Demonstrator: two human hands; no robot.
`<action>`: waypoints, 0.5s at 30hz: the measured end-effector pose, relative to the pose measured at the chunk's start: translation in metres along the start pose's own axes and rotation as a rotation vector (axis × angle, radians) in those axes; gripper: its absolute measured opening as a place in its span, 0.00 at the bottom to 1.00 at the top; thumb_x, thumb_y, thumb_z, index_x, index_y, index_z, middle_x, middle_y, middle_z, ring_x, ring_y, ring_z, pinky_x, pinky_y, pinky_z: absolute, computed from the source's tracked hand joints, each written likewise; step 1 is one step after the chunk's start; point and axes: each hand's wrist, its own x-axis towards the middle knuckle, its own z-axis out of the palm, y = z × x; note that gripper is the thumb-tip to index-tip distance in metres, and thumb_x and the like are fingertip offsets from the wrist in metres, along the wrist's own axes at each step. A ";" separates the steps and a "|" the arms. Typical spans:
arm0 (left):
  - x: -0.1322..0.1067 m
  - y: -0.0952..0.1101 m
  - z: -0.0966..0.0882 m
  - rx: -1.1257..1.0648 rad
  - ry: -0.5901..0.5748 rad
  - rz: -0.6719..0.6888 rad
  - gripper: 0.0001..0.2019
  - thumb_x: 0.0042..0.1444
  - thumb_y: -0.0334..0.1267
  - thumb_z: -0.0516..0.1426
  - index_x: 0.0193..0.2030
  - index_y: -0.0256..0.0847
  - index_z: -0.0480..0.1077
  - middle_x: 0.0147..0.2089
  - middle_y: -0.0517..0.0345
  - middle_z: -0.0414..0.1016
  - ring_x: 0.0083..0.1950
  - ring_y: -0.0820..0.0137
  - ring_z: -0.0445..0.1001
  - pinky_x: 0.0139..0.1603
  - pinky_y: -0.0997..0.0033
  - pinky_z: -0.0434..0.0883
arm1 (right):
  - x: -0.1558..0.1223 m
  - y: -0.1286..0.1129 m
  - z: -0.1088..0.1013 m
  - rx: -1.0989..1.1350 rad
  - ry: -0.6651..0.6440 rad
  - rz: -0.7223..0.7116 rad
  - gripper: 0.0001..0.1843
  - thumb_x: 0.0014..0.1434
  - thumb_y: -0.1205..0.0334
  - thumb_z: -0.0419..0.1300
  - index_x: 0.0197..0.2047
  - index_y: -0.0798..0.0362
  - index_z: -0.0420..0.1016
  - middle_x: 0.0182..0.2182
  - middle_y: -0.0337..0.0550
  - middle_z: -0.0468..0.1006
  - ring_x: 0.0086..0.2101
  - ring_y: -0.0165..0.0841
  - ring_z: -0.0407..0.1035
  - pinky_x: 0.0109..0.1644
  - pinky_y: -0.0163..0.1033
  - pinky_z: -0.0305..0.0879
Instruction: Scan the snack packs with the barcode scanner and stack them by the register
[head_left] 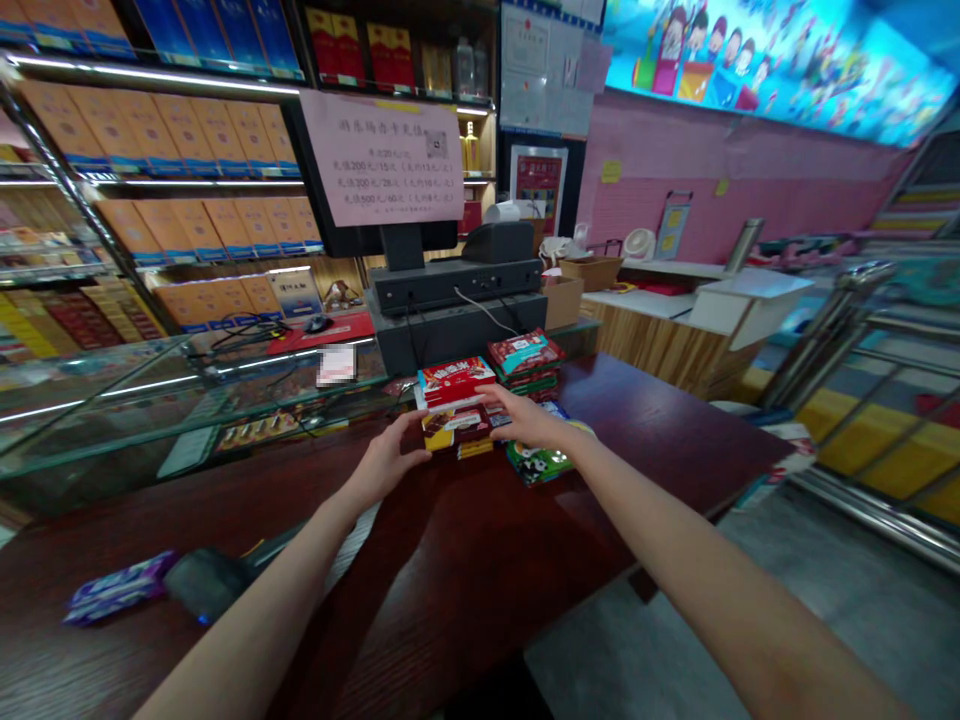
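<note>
Fingers point(407, 419) curved, grip unclear | left hand point(384, 460), right hand point(529, 420) flanking glossy, flat packets point(456, 426) | shiny brown table point(461, 570)

The glossy, dark wooden bench point(480, 570) carries a purple packet point(120, 588) beside a blurred dark device point(210, 582); farther back lie red packets point(456, 380), yellow-and-brown packets point(444, 430), red-and-teal packets point(525, 350) and green packets point(536, 462).

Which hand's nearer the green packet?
Right. The right hand is just above and left of the green packet in the image; the left hand is farther off, by the brown-and-yellow stack's left edge.
</note>
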 end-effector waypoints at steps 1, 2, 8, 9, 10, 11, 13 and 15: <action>0.001 -0.001 0.002 -0.015 -0.003 -0.002 0.31 0.51 0.42 0.62 0.63 0.45 0.64 0.61 0.52 0.75 0.60 0.60 0.75 0.66 0.51 0.66 | 0.001 0.003 0.000 0.006 -0.009 0.013 0.44 0.46 0.74 0.70 0.65 0.44 0.63 0.58 0.44 0.76 0.59 0.42 0.70 0.64 0.50 0.63; 0.002 -0.002 0.003 -0.025 -0.006 -0.005 0.32 0.50 0.42 0.62 0.63 0.44 0.64 0.61 0.51 0.75 0.60 0.60 0.75 0.66 0.51 0.66 | 0.002 0.006 0.000 0.010 -0.020 0.023 0.44 0.46 0.74 0.70 0.65 0.44 0.63 0.58 0.44 0.76 0.59 0.42 0.70 0.64 0.50 0.64; 0.002 -0.004 0.007 -0.051 0.011 -0.010 0.31 0.49 0.42 0.63 0.61 0.46 0.64 0.60 0.53 0.76 0.61 0.60 0.75 0.66 0.51 0.66 | 0.004 0.018 0.002 0.013 -0.045 0.064 0.42 0.44 0.76 0.69 0.61 0.48 0.64 0.56 0.47 0.77 0.56 0.42 0.72 0.61 0.50 0.66; 0.002 -0.005 0.008 -0.050 0.013 -0.016 0.31 0.49 0.42 0.63 0.61 0.46 0.65 0.59 0.53 0.76 0.60 0.60 0.75 0.66 0.51 0.66 | 0.004 0.018 0.002 0.015 -0.043 0.066 0.41 0.43 0.76 0.69 0.60 0.48 0.65 0.55 0.46 0.77 0.56 0.42 0.72 0.61 0.51 0.66; 0.001 -0.005 0.008 -0.049 0.013 -0.023 0.31 0.49 0.42 0.63 0.61 0.46 0.65 0.59 0.53 0.77 0.60 0.60 0.75 0.66 0.51 0.66 | 0.004 0.018 0.002 0.015 -0.041 0.065 0.41 0.42 0.77 0.69 0.59 0.48 0.65 0.55 0.46 0.77 0.55 0.42 0.72 0.61 0.51 0.66; 0.001 -0.006 0.009 -0.050 0.013 -0.030 0.31 0.48 0.42 0.64 0.61 0.45 0.65 0.59 0.52 0.77 0.60 0.60 0.75 0.66 0.51 0.67 | 0.005 0.017 0.002 0.015 -0.039 0.062 0.40 0.42 0.77 0.70 0.58 0.48 0.66 0.54 0.45 0.77 0.55 0.41 0.72 0.61 0.51 0.66; 0.001 -0.008 0.010 -0.058 0.018 -0.038 0.31 0.47 0.41 0.64 0.60 0.45 0.65 0.58 0.52 0.77 0.59 0.60 0.76 0.66 0.50 0.67 | 0.005 0.016 0.002 0.009 -0.040 0.060 0.39 0.41 0.77 0.69 0.57 0.48 0.67 0.53 0.44 0.78 0.55 0.41 0.72 0.62 0.51 0.65; 0.000 -0.011 0.011 -0.082 0.024 -0.041 0.30 0.47 0.40 0.65 0.59 0.45 0.66 0.58 0.52 0.78 0.59 0.60 0.76 0.66 0.51 0.67 | 0.006 0.014 0.002 -0.003 -0.055 0.067 0.39 0.42 0.77 0.69 0.57 0.49 0.66 0.53 0.46 0.77 0.55 0.41 0.72 0.62 0.51 0.65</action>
